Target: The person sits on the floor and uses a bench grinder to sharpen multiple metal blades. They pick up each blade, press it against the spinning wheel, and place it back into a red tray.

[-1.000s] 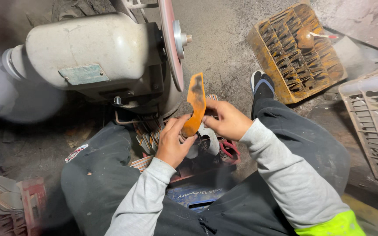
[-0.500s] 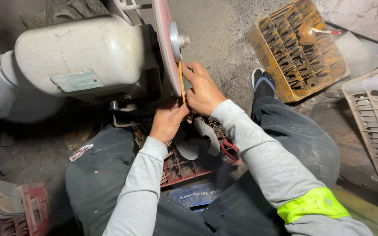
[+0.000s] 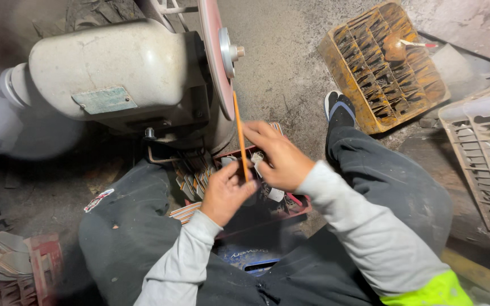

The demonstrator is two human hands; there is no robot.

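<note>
A thin orange blade point(image 3: 238, 133) stands edge-on between the two hands, its upper end against the rim of the reddish grinding wheel point(image 3: 215, 54) on the grey bench grinder point(image 3: 114, 73). The left hand point(image 3: 224, 192) grips its lower end from below, fingers curled shut around it — the forearm rises from the lap. The right hand point(image 3: 276, 158) clasps it from the right side, fingers closed over the blade, wrist bent inward. A red crate of blades point(image 3: 239, 187) sits beneath the hands; an orange slotted crate point(image 3: 384, 65) lies well apart on the floor.
</note>
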